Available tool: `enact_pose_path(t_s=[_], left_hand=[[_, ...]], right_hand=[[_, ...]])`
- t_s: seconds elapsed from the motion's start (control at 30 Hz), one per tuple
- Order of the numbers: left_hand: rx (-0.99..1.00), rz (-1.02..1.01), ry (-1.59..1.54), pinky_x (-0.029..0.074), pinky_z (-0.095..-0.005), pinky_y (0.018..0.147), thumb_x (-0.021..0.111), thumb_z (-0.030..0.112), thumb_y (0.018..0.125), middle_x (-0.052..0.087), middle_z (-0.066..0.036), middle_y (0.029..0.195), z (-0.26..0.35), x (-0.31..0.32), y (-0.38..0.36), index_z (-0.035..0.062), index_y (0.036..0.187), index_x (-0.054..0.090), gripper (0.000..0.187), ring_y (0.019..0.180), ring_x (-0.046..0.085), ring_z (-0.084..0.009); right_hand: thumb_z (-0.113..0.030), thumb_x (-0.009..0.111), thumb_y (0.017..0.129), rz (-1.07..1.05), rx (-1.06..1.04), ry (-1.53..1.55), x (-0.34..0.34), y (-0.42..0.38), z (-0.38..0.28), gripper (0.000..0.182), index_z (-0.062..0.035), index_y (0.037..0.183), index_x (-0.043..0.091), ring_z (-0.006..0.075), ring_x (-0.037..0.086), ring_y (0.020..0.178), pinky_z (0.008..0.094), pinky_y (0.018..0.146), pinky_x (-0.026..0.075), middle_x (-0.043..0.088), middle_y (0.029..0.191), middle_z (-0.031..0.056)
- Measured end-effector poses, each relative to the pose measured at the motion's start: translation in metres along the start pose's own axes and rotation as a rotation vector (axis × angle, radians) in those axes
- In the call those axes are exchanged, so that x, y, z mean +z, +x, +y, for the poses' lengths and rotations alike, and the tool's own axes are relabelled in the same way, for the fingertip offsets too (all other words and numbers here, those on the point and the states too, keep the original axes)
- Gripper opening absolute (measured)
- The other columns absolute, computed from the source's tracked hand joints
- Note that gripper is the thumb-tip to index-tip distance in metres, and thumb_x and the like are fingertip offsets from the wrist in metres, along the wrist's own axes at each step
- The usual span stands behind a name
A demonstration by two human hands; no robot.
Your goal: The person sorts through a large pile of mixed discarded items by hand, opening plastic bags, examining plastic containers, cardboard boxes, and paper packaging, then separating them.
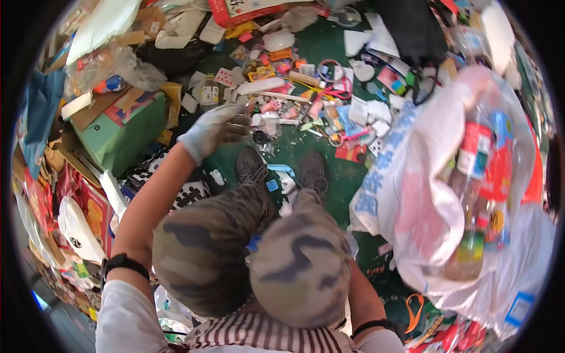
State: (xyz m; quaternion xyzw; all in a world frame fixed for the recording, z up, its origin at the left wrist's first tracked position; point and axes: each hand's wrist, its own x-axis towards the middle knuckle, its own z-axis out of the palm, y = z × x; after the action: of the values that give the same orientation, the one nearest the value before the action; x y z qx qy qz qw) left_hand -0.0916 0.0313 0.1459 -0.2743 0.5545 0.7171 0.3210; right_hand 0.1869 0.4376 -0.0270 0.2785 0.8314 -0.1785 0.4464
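My left hand (pixel 219 130), in a pale grey work glove, reaches out over the littered floor. Its fingers are stretched out and slightly apart, with nothing visible in them. Just beyond it stands a small clear bottle (pixel 209 93) with yellowish contents. A small white container (pixel 259 120) and a dark round cap (pixel 259 136) lie close to the fingertips. Past these spreads a pile of small mixed litter (pixel 294 94), with a white stick (pixel 285 96) and pink scissors (pixel 336 91) in it. My right hand is hidden behind my right knee; only the forearm (pixel 365 297) shows.
A large white bag (pixel 406 206) of plastic bottles (pixel 474 156) stands on the right. To the left are a green box (pixel 126 132) and heaped packaging. My shoes (pixel 252 165) rest on the green floor (pixel 347 170), with a light-blue strip (pixel 281 169) between them.
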Motion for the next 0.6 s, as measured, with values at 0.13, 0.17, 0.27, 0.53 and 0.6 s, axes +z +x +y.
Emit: enact_pose_path(t_s=[0.13,0.17,0.27,0.53,0.6], left_hand=[[-0.025,0.179,0.206,0.048,-0.0295,0.071,0.055,0.028,0.087,0.062,-0.007,0.092,-0.045,-0.001,0.099,0.0098,0.113,0.055,0.032,0.077,0.059,-0.0164],[0.025,0.207,0.315,0.048,-0.0292,0.069,0.055,0.027,0.086,0.063,-0.007,0.09,-0.066,-0.005,0.125,0.0105,0.112,0.056,0.031,0.075,0.059,-0.017],[0.558,0.276,1.088,0.047,-0.0353,0.068,0.059,0.021,0.078,0.061,-0.014,0.095,-0.092,0.005,0.151,0.0119,0.111,0.056,0.035,0.079,0.06,-0.0288],[0.441,0.18,1.656,0.042,-0.0438,0.073,0.053,0.019,0.078,0.057,-0.014,0.1,-0.132,0.004,0.182,0.0168,0.103,0.056,0.026,0.086,0.06,-0.03],[0.401,0.233,1.619,0.042,-0.0427,0.073,0.053,0.02,0.078,0.059,-0.013,0.096,-0.126,-0.003,0.177,0.0176,0.102,0.056,0.025,0.084,0.06,-0.03]], right_hand=[[-0.024,0.058,0.078,0.165,-0.287,-0.1,0.017,0.019,-0.012,0.033,-0.0052,0.104,0.053,0.035,0.055,0.099,0.0428,0.081,0.045,0.054,0.11,0.0186],[-0.023,0.058,0.079,0.222,-0.336,-0.107,0.018,0.022,-0.015,0.032,-0.0051,0.105,0.053,0.0349,0.054,0.099,0.0427,0.081,0.044,0.054,0.11,0.0182],[-0.021,0.057,0.08,0.506,-0.545,-0.074,0.016,0.03,-0.034,0.032,-0.0049,0.107,0.053,0.0344,0.054,0.101,0.0424,0.082,0.044,0.054,0.111,0.0169],[-0.007,0.05,0.081,0.474,-0.984,-0.016,-0.103,0.072,-0.249,0.032,-0.0046,0.113,0.052,0.0328,0.05,0.107,0.0394,0.088,0.043,0.053,0.112,0.0167],[-0.008,0.052,0.079,0.545,-1.004,-0.289,-0.109,0.099,-0.29,0.033,-0.0036,0.112,0.051,0.0304,0.054,0.101,0.0378,0.087,0.043,0.054,0.112,0.014]])
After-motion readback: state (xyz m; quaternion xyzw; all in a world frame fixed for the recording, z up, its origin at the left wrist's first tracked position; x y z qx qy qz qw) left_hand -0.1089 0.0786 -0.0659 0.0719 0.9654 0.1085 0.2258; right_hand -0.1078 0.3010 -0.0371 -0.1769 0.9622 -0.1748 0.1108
